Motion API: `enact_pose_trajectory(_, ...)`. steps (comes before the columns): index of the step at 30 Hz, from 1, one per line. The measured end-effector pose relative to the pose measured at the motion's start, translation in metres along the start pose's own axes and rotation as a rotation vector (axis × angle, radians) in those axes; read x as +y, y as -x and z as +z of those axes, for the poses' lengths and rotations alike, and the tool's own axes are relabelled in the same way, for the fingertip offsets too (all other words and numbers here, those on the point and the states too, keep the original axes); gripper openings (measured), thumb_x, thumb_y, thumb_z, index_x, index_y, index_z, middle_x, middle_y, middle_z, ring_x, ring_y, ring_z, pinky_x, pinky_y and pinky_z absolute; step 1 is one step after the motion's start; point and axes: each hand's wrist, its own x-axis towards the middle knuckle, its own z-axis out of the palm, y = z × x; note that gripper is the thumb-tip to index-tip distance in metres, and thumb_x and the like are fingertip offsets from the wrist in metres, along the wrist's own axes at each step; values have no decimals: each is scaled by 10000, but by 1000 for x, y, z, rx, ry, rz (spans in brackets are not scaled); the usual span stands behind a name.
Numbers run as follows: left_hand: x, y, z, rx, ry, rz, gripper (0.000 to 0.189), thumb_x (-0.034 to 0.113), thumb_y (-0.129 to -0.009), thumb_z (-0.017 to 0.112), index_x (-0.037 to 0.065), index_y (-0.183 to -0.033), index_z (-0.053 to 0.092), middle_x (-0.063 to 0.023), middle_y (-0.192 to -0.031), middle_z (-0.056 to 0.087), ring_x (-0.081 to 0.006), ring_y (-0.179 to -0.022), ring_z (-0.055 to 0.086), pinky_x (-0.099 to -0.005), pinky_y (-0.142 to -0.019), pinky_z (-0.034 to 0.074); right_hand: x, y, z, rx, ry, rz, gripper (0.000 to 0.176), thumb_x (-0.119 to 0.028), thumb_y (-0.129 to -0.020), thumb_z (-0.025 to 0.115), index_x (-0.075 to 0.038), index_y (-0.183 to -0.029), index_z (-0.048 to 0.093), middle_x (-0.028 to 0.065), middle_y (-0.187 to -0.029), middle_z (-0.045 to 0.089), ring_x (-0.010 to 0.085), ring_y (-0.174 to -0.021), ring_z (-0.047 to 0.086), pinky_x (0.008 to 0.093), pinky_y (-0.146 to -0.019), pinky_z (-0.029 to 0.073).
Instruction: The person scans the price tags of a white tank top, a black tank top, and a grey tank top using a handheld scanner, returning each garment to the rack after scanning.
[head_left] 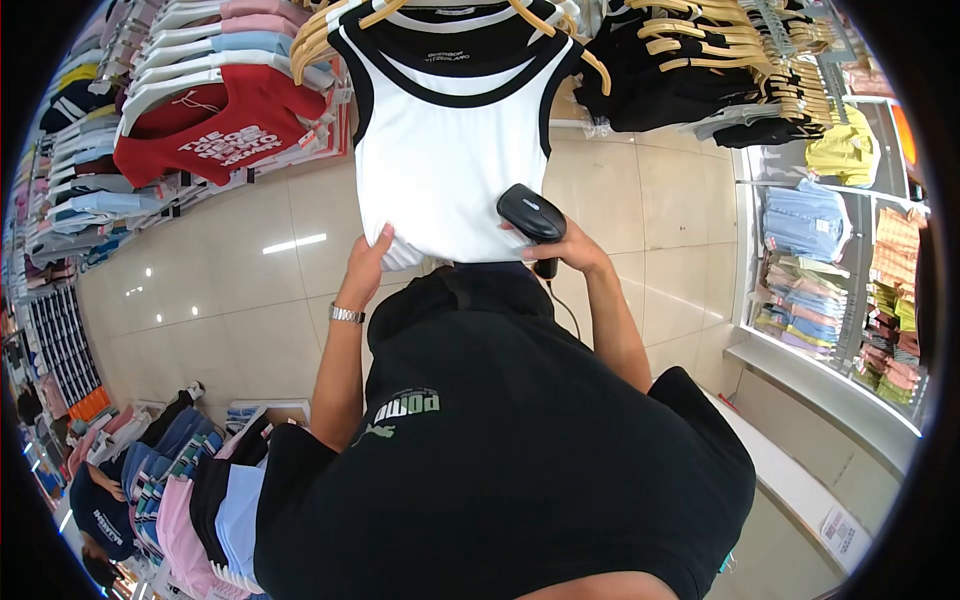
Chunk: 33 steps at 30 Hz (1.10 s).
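A white tank top [450, 170] with black trim hangs in front of me on a wooden hanger [600, 75]. The lower left corner of its hem is pinched between the thumb and fingers of my left hand [370, 262], which has a metal watch on the wrist. My right hand [572, 248] is wrapped round a black handheld barcode scanner [532, 212] with a cable hanging from it. The scanner head lies over the lower right part of the tank top. Some right fingers are hidden behind the scanner and the hem.
White hangers with folded-over tops, a red T-shirt [235, 125] foremost, fill the left rack. Black garments [670, 80] on wooden hangers hang at upper right. Lit shelving with a blue shirt [805, 222] stands right. At lower left, a person [103, 510] is beside hanging clothes [180, 520].
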Motion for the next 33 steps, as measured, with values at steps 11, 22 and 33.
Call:
enact_pose_trajectory(11, 37, 9, -14, 132, -193, 123, 501, 378, -1049, 521, -64, -1276, 586, -102, -1156, 675, -142, -1042, 616, -286, -910, 491, -20, 11, -20, 183, -60, -98, 374, -55, -738, 779, -31, -1095, 670, 42, -996, 688, 146, -973, 601, 304, -868, 464)
enact_pose_trajectory(22, 53, 2, -41, 255, -298, 270, 442, 333, -1064, 497, -49, -1257, 606, -91, -1098, 692, -128, -979, 610, -278, -888, 489, -18, 19, -72, 342, -121, -122, 214, -49, -732, 730, -27, -936, 670, 18, -879, 644, 128, -839, 581, 281, -790, 434)
enact_pose_trajectory(33, 36, -3, -21, 175, -353, 154, 491, 394, -1056, 500, -47, -1242, 611, -69, -1067, 692, -110, -941, 606, -268, -859, 494, -26, 12, -59, 191, -105, -12, 243, -63, -748, 765, -26, -975, 685, 23, -900, 671, 133, -835, 609, 286, -791, 467)
